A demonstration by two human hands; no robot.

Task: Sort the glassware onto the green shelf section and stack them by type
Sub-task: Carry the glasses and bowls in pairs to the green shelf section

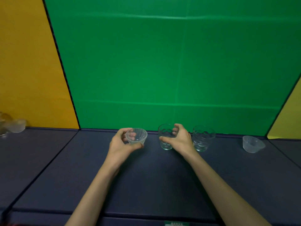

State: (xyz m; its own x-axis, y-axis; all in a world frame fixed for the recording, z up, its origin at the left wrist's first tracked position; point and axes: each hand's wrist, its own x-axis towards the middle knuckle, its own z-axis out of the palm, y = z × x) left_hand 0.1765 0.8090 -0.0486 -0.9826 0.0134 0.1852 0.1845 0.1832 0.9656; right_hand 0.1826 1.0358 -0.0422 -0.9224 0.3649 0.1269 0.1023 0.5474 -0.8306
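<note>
In front of the green back panel (162,62), the left hand (121,144) holds a small ribbed glass bowl (136,136) just above the dark shelf (146,176). The right hand (180,139) grips a tumbler (165,136) beside a second tumbler (202,138). A frosted bowl (252,144) sits further right; more glassware (11,125) stands far left.

No text, label, brand or number can be read anywhere in the view. A small green-and-white tag (176,223) at the bottom edge, on the front of the dark shelf surface (146,185), carries tiny marks, too blurred and too small to make out.
</note>
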